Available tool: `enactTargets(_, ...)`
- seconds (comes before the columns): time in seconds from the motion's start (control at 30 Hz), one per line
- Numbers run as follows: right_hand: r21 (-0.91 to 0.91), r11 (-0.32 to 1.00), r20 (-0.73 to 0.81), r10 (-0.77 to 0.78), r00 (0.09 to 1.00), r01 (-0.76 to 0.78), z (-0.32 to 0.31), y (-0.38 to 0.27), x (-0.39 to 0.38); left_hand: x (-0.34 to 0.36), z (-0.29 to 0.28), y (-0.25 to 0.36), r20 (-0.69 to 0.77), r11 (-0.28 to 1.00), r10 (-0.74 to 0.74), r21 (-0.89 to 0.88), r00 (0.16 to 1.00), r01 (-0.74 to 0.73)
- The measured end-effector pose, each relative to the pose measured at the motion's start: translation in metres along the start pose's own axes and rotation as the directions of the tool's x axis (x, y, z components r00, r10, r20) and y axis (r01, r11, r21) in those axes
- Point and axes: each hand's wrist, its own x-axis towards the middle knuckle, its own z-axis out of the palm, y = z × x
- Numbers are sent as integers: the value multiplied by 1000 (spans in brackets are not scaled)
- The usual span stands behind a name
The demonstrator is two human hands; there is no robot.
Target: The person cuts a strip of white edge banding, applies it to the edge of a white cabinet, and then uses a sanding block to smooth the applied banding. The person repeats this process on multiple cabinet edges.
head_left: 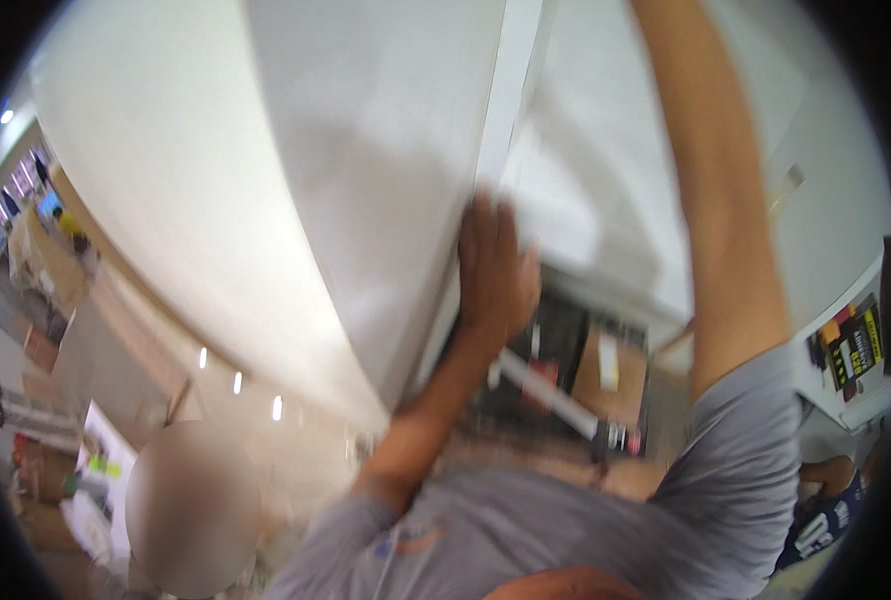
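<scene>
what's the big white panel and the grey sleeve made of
White panel: probably painted board or laminate; smooth, matte, flat, with a straight edge. The picture is blurred, so this is uncertain. The left hand lies flat against its edge. Grey sleeve: soft knit fabric, folding at the shoulder.

Grey short-sleeved shirt (526, 530), small orange-and-blue chest mark; forearms bare, no gloves, picture blurred.
</scene>
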Motion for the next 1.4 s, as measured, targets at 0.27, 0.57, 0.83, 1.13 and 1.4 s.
enactTargets(0.27,-110,989,-65,-110,992,103,14,11,47,2,12,-5,30,999,-43,-31,999,44)
enactTargets(0.57,-227,945,84,-222,971,236,16,22,41,0,25,-10,-27,998,-54,11,998,55)
enactTargets(0.83,-312,923,225,-160,961,227,10,26,75,5,22,-10,-9,999,-53,-9,999,53)
enactTargets(1.13,-261,944,247,-136,959,201,9,23,80,7,20,-9,17,998,-63,21,998,63)
enactTargets(1.4,-162,967,247,-155,957,199,6,24,89,10,15,-11,12,999,-39,-18,999,39)
